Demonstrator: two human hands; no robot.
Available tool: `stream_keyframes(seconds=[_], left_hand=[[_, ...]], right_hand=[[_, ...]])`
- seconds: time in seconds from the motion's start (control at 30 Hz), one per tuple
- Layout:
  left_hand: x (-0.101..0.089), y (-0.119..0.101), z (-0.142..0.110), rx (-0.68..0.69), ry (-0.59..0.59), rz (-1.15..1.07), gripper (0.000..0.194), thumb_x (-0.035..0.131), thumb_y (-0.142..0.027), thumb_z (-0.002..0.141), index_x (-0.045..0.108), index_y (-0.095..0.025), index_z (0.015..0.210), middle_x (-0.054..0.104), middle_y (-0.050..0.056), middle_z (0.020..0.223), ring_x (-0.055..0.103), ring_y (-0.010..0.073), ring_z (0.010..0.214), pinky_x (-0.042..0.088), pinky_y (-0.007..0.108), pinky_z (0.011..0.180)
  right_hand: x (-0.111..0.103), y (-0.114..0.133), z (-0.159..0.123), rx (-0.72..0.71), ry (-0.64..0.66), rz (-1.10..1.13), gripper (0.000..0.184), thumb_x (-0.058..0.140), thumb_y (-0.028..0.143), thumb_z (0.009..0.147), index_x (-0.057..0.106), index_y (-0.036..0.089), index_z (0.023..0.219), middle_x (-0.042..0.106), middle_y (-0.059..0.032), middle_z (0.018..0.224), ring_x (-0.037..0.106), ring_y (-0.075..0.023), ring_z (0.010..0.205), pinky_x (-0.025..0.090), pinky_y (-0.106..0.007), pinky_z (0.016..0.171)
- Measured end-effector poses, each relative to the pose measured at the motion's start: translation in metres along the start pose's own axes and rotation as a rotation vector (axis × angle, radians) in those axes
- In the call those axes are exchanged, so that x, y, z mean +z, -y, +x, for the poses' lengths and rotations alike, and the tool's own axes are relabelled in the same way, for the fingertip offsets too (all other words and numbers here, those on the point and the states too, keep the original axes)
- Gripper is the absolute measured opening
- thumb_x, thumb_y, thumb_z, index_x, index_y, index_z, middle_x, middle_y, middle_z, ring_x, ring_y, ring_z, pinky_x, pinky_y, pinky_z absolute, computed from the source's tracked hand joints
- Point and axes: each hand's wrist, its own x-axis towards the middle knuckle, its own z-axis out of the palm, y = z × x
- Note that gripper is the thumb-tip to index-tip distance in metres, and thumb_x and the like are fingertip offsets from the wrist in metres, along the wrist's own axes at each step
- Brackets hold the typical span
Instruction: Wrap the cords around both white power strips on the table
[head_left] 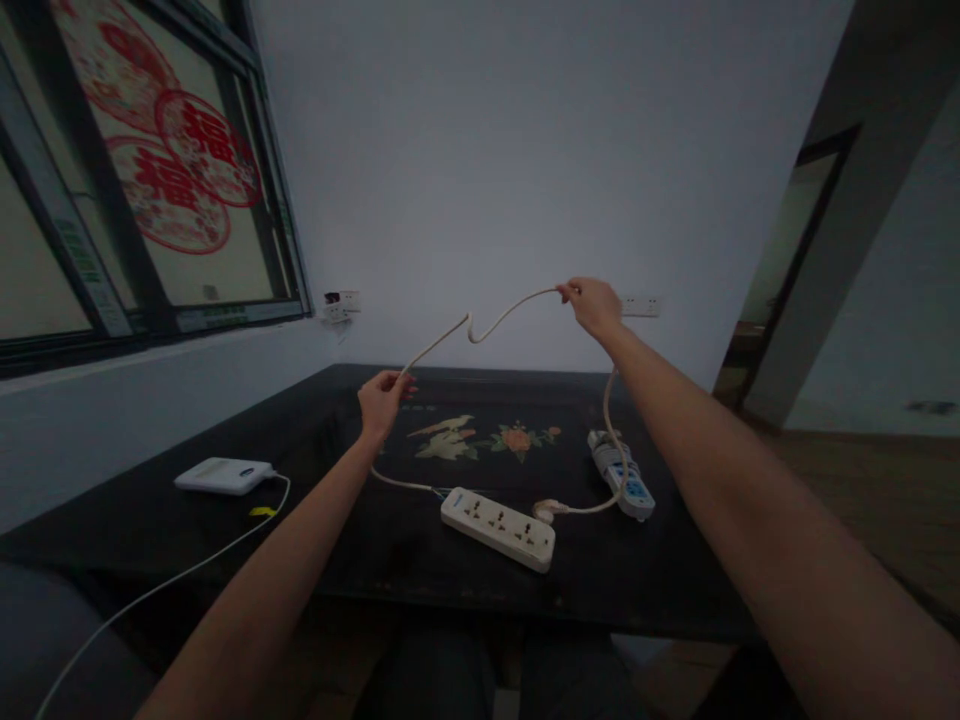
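A white power strip (499, 530) lies slightly aslant near the front of the dark table. Its off-white power cord (504, 318) is lifted above the tabletop, with a small kink midway. My left hand (380, 402) pinches the cord on the left, over the table. Higher and farther right, my right hand (592, 305) pinches the same cord in front of the wall. From there the cord drops to the right and curves back to its plug (547, 510), which rests by the strip's right end. The cord also leaves the strip's left end.
A second power strip (634, 490), its grey cord wound round it, lies at the right. On the left are a white box-shaped device (225, 476) with a white cable and a yellow scrap (262, 511). The black table (397, 540) meets the wall, which has sockets (640, 306).
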Motion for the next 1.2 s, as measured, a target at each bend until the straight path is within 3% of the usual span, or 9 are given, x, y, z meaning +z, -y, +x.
stream_keyframes(seconds=[0.1, 0.3, 0.5, 0.73, 0.9, 1.0, 1.1, 1.2], left_hand=[[0.004, 0.003, -0.021, -0.011, 0.108, 0.018, 0.024, 0.060, -0.038, 0.077, 0.064, -0.015, 0.078, 0.071, 0.006, 0.077, 0.068, 0.0158, 0.063, 0.054, 0.025, 0.058], [0.008, -0.005, -0.042, -0.050, 0.418, 0.045, 0.025, 0.062, -0.040, 0.077, 0.061, -0.015, 0.075, 0.069, 0.003, 0.068, 0.058, 0.0107, 0.050, 0.045, 0.020, 0.050], [0.018, -0.030, -0.041, -0.192, 0.751, 0.010, 0.039, 0.061, -0.051, 0.075, 0.067, -0.013, 0.084, 0.062, 0.000, 0.055, 0.043, 0.0070, 0.039, 0.031, 0.018, 0.040], [0.044, -0.055, -0.041, -0.276, 0.797, -0.146, 0.049, 0.053, -0.060, 0.077, 0.066, -0.013, 0.084, 0.048, -0.004, 0.046, 0.028, 0.0043, 0.034, 0.017, 0.019, 0.038], [0.051, -0.074, -0.042, -0.266, 0.727, -0.247, 0.047, 0.052, -0.059, 0.079, 0.064, -0.015, 0.087, 0.041, -0.006, 0.046, 0.023, 0.0042, 0.035, 0.013, 0.020, 0.038], [0.050, -0.091, -0.046, -0.234, 0.677, -0.285, 0.042, 0.056, -0.057, 0.077, 0.064, -0.016, 0.084, 0.047, -0.005, 0.052, 0.023, 0.0035, 0.036, 0.012, 0.021, 0.039], [0.048, -0.111, -0.057, -0.153, 0.711, -0.244, 0.037, 0.058, -0.051, 0.077, 0.066, -0.016, 0.081, 0.054, -0.002, 0.056, 0.028, 0.0046, 0.038, 0.017, 0.021, 0.039], [0.051, -0.128, -0.073, 0.056, 0.810, -0.051, 0.030, 0.057, -0.043, 0.081, 0.070, -0.017, 0.079, 0.062, 0.001, 0.060, 0.039, 0.0082, 0.044, 0.026, 0.022, 0.044]], right_hand=[[0.026, 0.015, -0.006, 0.014, 0.180, -0.093, 0.040, 0.040, 0.046, 0.094, 0.071, 0.020, 0.091, 0.069, -0.0120, 0.095, 0.061, -0.0216, 0.085, 0.039, -0.029, 0.065], [0.081, 0.033, -0.038, -0.047, 0.381, -0.084, 0.032, 0.050, 0.044, 0.090, 0.072, 0.021, 0.087, 0.071, -0.0113, 0.094, 0.064, -0.0208, 0.085, 0.040, -0.027, 0.067], [0.098, 0.041, -0.053, -0.109, 0.431, 0.035, 0.036, 0.049, 0.046, 0.090, 0.072, 0.020, 0.080, 0.071, -0.0073, 0.081, 0.061, -0.0170, 0.075, 0.036, -0.024, 0.061], [0.074, 0.049, -0.035, -0.073, 0.308, 0.197, 0.043, 0.054, 0.054, 0.083, 0.069, 0.017, 0.068, 0.062, -0.0033, 0.063, 0.052, -0.0139, 0.059, 0.030, -0.026, 0.054], [0.043, 0.047, -0.011, -0.017, 0.163, 0.283, 0.044, 0.055, 0.056, 0.081, 0.064, 0.016, 0.064, 0.052, 0.0004, 0.053, 0.043, -0.0118, 0.051, 0.027, -0.027, 0.052], [0.021, 0.037, 0.007, 0.027, 0.064, 0.312, 0.042, 0.054, 0.053, 0.082, 0.061, 0.016, 0.063, 0.047, 0.0014, 0.052, 0.039, -0.0117, 0.050, 0.027, -0.028, 0.052], [-0.001, 0.024, 0.023, 0.100, -0.071, 0.359, 0.040, 0.059, 0.050, 0.080, 0.057, 0.017, 0.058, 0.042, 0.0030, 0.049, 0.036, -0.0115, 0.049, 0.028, -0.029, 0.054], [-0.022, 0.014, 0.034, 0.139, -0.224, 0.406, 0.039, 0.062, 0.047, 0.079, 0.053, 0.017, 0.054, 0.040, 0.0038, 0.048, 0.035, -0.0113, 0.050, 0.030, -0.030, 0.056]])
